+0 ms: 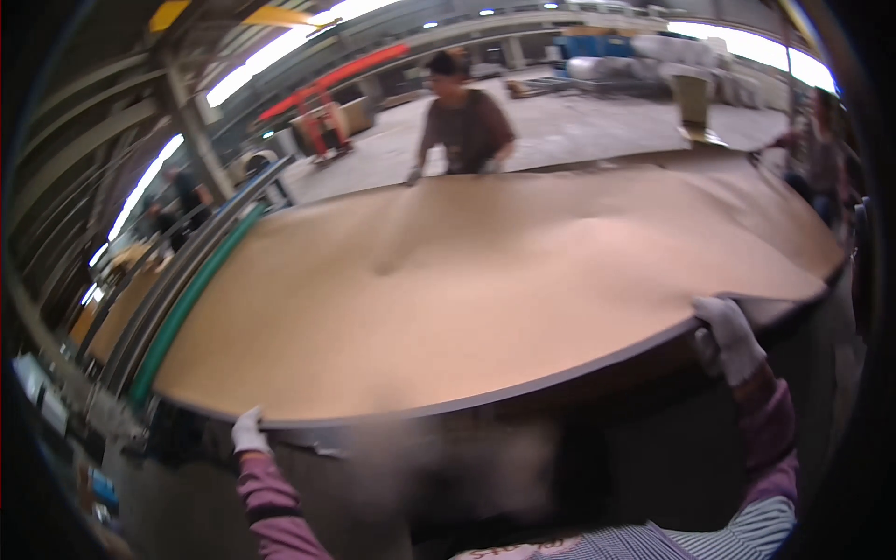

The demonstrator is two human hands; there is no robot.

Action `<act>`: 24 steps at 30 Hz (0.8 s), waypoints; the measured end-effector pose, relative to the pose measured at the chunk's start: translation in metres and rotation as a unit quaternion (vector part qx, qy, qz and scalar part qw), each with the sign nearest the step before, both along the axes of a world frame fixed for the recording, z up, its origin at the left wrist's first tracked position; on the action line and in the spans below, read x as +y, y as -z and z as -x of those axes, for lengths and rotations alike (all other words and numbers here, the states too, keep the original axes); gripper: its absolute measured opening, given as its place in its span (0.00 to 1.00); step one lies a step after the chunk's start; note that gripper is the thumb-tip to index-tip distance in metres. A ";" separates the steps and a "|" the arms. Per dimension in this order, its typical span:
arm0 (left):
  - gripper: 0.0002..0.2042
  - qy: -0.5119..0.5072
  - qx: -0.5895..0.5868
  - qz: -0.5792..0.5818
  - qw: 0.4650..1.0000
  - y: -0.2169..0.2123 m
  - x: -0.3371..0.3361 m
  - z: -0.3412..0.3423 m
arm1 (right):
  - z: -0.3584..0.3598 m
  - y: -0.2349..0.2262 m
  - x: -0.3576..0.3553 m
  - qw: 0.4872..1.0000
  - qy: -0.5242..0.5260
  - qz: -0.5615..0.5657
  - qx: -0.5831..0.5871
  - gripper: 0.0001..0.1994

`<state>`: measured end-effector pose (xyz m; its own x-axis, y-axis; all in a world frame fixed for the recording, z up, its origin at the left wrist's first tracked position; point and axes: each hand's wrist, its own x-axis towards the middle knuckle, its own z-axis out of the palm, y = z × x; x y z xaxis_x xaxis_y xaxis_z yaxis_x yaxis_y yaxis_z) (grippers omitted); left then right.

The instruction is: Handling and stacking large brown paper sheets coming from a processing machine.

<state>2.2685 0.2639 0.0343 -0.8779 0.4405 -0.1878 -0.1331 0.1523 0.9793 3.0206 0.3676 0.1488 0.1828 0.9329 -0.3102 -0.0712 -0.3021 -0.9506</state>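
A wide tan sheet (448, 299) with a grey edge spreads across the view, its surface wavy with a few soft dents. My left hand (248, 431), in a white glove, is closed on the near edge toward the left. Farther right, my right hand (728, 341), gloved too, grips the same edge, where a corner of the sheet bends up slightly. The fingers beneath the sheet are partly hidden. Along the sheet's left end runs a long green roller (191, 308) beside dark metal bars.
Across the sheet stands a person (464, 121) with gloved hands at its far edge. Another person (821, 163) reaches to the sheet at the far right. A red lifting frame (327, 121) and wrapped stacks (644, 61) stand behind. A steel post (196, 126) rises at left.
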 end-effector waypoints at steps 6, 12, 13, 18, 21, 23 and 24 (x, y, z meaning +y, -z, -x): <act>0.18 0.036 0.045 0.051 0.997 0.006 0.026 0.013 | -0.015 -0.003 -0.010 0.997 -0.001 0.070 -0.015 0.17; 0.15 0.030 0.045 0.038 0.998 0.035 0.037 0.024 | -0.028 0.011 0.000 0.998 0.010 0.064 -0.008 0.18; 0.15 0.042 0.050 0.042 0.997 0.043 0.039 0.025 | -0.034 0.016 0.003 0.999 0.000 0.049 -0.016 0.16; 0.18 0.067 0.046 0.063 0.995 0.004 0.047 -0.072 | -0.204 0.087 0.062 0.961 0.123 -0.160 -0.191 0.10; 0.21 0.210 0.043 -0.049 0.975 0.007 0.053 -0.157 | -0.449 0.100 0.079 0.906 0.137 -0.046 -0.397 0.19; 0.19 0.200 -0.086 -0.089 0.972 0.037 0.056 -0.215 | -0.526 0.126 0.055 0.922 0.326 -0.205 0.027 0.26; 0.15 0.183 -0.104 -0.085 0.974 0.048 0.057 -0.250 | -0.489 0.133 0.068 0.780 0.407 -0.351 0.320 0.28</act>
<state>2.5189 0.3208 -0.0138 -0.6073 0.7566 -0.2425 -0.2990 0.0651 0.9520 3.5095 0.4356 0.0157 0.8211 0.5689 -0.0455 -0.4952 0.6705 -0.5525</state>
